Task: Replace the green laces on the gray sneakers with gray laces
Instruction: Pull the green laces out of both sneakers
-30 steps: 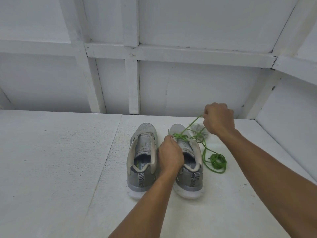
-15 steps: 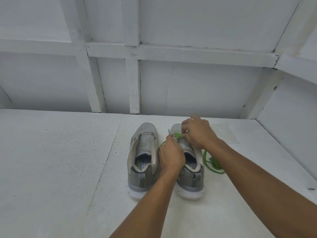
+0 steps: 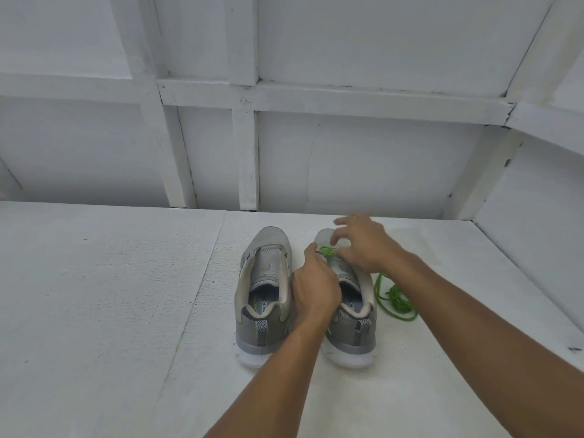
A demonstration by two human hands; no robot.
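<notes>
White boards make up the wall (image 3: 347, 159), and a white surface (image 3: 110, 311) carries two gray sneakers side by side, heels toward the person and toes toward the wall. That puts the eyelets within easy reach of both hands.

The left sneaker (image 3: 265, 279) shows bare eyelets and an open tongue, so its unlacing looks done. The right sneaker (image 3: 354, 330) has a green lace (image 3: 327, 251) threaded only near the toe. The rest of the lace trails off the shoe's right side into a loose coil (image 3: 395, 300) on the surface, just beside the shoe, likely left there to keep the slack clear of the eyelets.

The left hand (image 3: 316, 289) is curled against the inner edge of the right sneaker, its fingertips up at the green crossings. It seems to grip the upper there so the shoe cannot slide while the lace is drawn out. The right hand (image 3: 366, 248) hangs over the toe end with fingers spread and blurred. Whether its thumb and a finger pinch the lace I cannot tell.

No gray lace is in view, so relacing probably waits until this last green stretch comes free.
</notes>
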